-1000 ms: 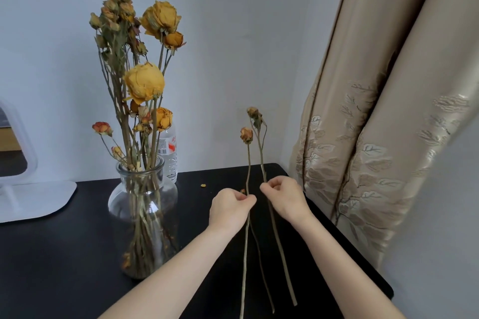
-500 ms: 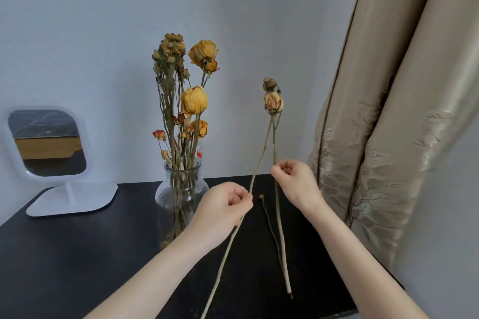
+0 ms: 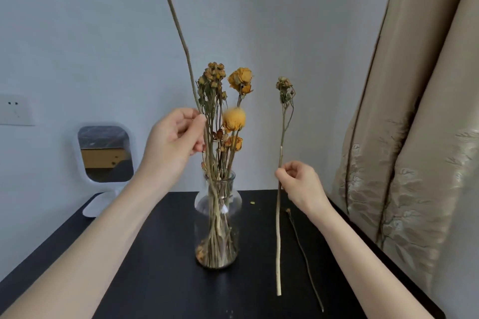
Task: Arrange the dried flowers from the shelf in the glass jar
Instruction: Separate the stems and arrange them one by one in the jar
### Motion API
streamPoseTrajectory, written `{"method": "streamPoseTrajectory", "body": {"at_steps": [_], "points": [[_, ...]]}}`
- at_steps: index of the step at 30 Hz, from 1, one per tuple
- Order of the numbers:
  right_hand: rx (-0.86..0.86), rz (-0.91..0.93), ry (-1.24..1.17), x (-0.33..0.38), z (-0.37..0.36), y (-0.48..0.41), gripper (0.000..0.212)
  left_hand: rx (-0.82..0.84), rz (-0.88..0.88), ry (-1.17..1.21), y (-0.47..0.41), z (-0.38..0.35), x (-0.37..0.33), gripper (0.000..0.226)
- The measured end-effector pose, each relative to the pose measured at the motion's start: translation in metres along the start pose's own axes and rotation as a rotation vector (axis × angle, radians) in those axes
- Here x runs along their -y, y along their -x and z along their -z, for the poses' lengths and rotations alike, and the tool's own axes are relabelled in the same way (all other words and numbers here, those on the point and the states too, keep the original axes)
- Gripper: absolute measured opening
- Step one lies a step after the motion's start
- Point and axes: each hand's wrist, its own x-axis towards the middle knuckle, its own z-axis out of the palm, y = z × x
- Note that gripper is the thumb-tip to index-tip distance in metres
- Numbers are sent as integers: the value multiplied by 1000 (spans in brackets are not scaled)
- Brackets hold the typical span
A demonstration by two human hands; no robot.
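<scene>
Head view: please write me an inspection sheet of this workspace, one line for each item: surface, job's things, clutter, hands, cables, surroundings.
Surface: black table, dark top, small crumbs near the jar.
Job's things: glass jar upright, many dried flowers in it; long stem at the jar mouth, lower end seems inside; second stem upright, apart from the jar.
Clutter: thin bare twig lying on the table; yellow crumb.
Hands: left hand pinches the long stem; right hand pinches the second stem.
Cables: nothing seen.
Surroundings: white mirror at left rear, wall socket, beige curtain at right.
</scene>
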Motion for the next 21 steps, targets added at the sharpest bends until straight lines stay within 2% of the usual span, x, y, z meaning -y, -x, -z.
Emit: {"method": "streamPoseTrajectory", "body": {"at_steps": [8, 13, 17, 21], "points": [[6, 32, -7, 9, -2, 4, 12, -183, -147, 3, -43, 9, -13, 19], [9, 27, 7, 8, -2, 3, 12, -175, -183, -95, -59, 6, -10, 20], [14, 24, 5, 6, -3, 4, 12, -164, -139, -186, -58, -1, 7, 7], [31, 18, 10, 4, -5, 4, 12, -134, -81, -229, -50, -8, 24, 4]]}}
